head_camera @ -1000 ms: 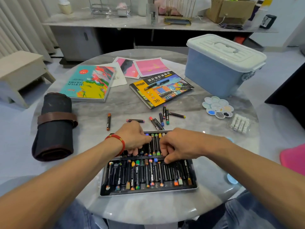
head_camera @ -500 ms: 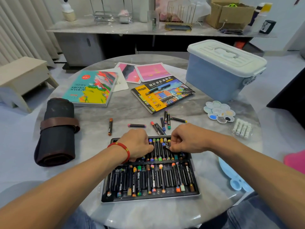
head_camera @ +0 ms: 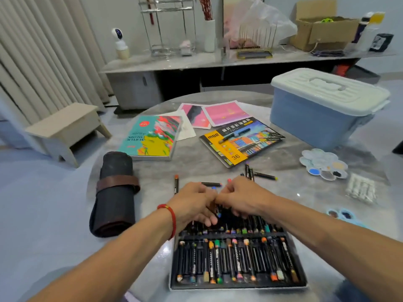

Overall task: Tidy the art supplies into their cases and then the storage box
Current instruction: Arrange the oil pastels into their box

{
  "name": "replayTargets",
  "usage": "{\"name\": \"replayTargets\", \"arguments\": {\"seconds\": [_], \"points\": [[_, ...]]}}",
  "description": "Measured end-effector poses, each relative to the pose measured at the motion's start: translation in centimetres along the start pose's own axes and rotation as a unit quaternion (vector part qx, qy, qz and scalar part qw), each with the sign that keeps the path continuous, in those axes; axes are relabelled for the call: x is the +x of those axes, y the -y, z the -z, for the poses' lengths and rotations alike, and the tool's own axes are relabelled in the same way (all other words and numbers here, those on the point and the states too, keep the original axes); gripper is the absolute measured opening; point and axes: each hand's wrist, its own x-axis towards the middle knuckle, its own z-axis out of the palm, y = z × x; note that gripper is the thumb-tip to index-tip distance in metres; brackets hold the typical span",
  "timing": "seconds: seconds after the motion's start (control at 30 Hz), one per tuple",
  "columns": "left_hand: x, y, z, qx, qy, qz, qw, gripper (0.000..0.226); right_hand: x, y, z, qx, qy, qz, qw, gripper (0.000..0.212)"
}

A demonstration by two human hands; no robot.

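Both hands, left hand [head_camera: 196,203] and right hand [head_camera: 242,198], are meeting with curled fingers over the crayon tray's [head_camera: 302,267] upper row, grip contents hidden, while loose crayons [head_camera: 265,176] are lying just above, nearer the right hand.

A lived-in home room used for hobby art: a round marble worktop [head_camera: 152,171] strewn with supplies, pleated curtains [head_camera: 43,51] along one wall, a small wooden stool [head_camera: 65,129], and a long sideboard [head_camera: 196,62] holding a vase [head_camera: 209,35], cardboard box [head_camera: 322,33] and household bits.
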Motion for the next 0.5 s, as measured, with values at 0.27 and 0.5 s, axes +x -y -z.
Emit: {"name": "replayTargets", "arguments": {"seconds": [0.27,0.5], "points": [[0.4,2.5,0.5,0.327,-0.086,-0.054,0.94,0.031,3.1,-4.0,5.4,-0.256,-0.126,0.058,0.957,0.036],[0.9,1.7,0.2,0.416,-0.088,-0.056,0.903,0.042,4.0,-3.0,3.7,-0.361,-0.124,0.055,0.923,0.039]]}}
